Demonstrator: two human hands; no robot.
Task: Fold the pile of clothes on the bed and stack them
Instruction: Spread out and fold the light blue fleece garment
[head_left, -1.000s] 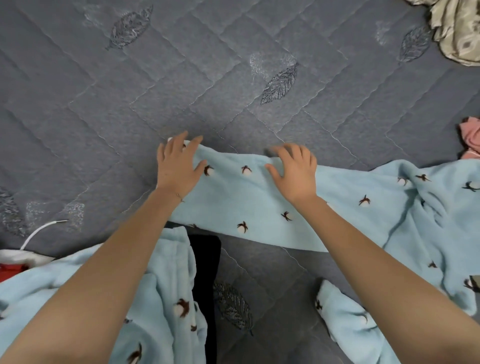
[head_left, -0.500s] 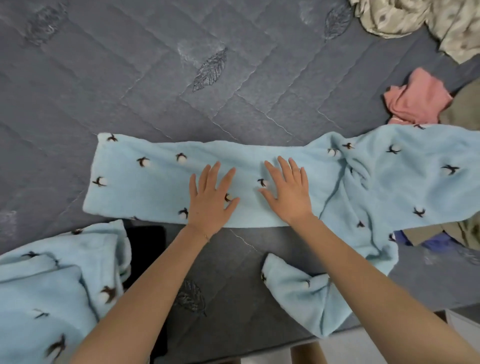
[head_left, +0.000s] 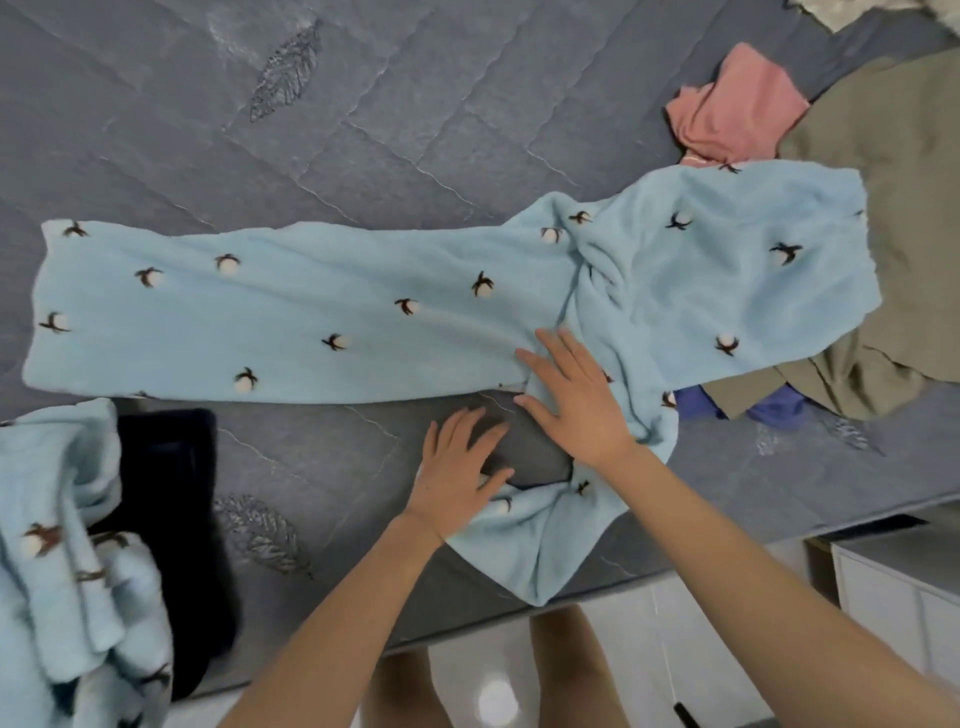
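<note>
- Pajama pants (head_left: 322, 312) lie across the middle of the bed (head_left: 156, 130). They are light blue and fluffy, with little white and brown cotton flowers on them.
- One leg is laid flat and smooth and points to the left edge of the bed. The other leg (head_left: 540, 540) is bunched up at the near edge, and its tip hangs just over it.
- The waist end is wrinkled and rests partly on the pile at the right edge.
- The right hand (head_left: 576, 400) lies flat where the two legs meet, fingers spread wide, holding nothing. I think it presses down so the pants do not slide.
- The left hand (head_left: 457, 478) is flat too, fingers spread, holding nothing. Its fingers are on the bed cover and its heel touches the bunched leg. It looks ready to pull that leg out straight.
- A pink cloth (head_left: 737, 109), an olive cloth (head_left: 893, 182) and a blue cloth (head_left: 769, 410) wait in the pile.
- Near the left corner, another fluffy blue piece (head_left: 67, 571) lies beside a black cloth (head_left: 171, 493).
</note>
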